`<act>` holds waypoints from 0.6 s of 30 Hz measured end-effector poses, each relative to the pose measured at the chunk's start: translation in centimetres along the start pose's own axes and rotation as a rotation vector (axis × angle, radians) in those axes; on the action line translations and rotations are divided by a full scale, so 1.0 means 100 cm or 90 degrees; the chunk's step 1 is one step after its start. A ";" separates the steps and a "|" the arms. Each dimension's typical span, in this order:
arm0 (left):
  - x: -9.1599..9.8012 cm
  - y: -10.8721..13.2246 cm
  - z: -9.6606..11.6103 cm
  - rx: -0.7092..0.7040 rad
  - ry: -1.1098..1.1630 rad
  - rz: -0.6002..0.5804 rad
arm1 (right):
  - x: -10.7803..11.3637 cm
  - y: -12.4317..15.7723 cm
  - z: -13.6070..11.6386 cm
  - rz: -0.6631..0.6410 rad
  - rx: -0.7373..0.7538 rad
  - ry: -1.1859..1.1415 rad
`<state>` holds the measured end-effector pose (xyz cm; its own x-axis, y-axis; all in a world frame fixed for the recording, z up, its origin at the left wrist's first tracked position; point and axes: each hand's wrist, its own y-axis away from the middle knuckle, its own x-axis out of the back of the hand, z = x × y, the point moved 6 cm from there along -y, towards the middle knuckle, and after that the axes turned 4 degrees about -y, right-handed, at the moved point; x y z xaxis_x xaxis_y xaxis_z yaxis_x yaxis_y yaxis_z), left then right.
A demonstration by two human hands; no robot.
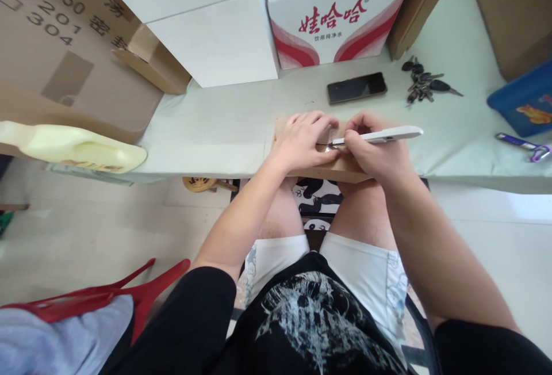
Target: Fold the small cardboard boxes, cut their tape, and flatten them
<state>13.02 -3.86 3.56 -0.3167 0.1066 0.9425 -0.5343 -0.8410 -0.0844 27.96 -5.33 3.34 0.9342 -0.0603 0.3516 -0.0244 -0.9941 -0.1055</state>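
Note:
A light brown board or flat box [345, 171] lies at the table's near edge, under both hands. My left hand [302, 142] rests on its left part, fingers spread, thumb pointing right. My right hand [377, 148] is closed around a white-handled knife [394, 134]. The handle sticks out to the right, and the thin blade points left toward my left thumb. Between the hands, a small shiny clear piece [331, 147] is at the blade's tip; its exact shape is hard to make out.
Behind the hands lie a black phone [357, 88] and several keys [425, 83]. White boxes [219, 41] and a red-and-white carton [332, 30] stand at the back. A yellow bottle [86, 148] lies left; a blue container [524, 102] and purple pen [516, 141] are right.

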 end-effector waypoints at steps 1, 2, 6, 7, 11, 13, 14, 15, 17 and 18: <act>0.000 0.000 0.000 -0.001 0.000 0.001 | 0.000 0.000 0.000 -0.006 -0.005 -0.005; -0.001 0.000 -0.001 -0.001 -0.001 0.001 | 0.000 -0.001 0.001 -0.007 -0.011 -0.014; -0.001 -0.001 -0.001 0.006 -0.010 -0.008 | 0.004 0.001 0.002 0.034 -0.016 -0.039; -0.001 -0.001 -0.001 0.008 -0.010 -0.010 | 0.005 0.002 0.002 0.045 -0.012 -0.038; -0.001 -0.001 0.000 0.010 -0.004 -0.012 | 0.006 0.004 0.000 0.062 0.000 -0.027; 0.000 -0.001 0.000 0.012 -0.003 -0.010 | 0.005 0.003 0.000 0.058 0.002 -0.021; 0.000 -0.001 -0.001 0.012 -0.002 -0.008 | 0.005 0.002 0.000 0.051 0.002 -0.019; -0.001 -0.001 -0.001 0.010 -0.001 -0.005 | 0.004 0.002 0.000 0.042 0.001 -0.018; -0.001 -0.001 -0.001 0.004 0.002 -0.001 | 0.002 0.000 0.001 0.020 0.001 -0.022; -0.001 -0.001 -0.001 0.002 0.003 -0.001 | 0.002 0.000 0.001 0.015 0.002 -0.026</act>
<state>13.03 -3.72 3.42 -0.3202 0.1100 0.9409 -0.5321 -0.8427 -0.0825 28.21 -5.31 3.32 0.9471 -0.0796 0.3109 -0.0455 -0.9923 -0.1155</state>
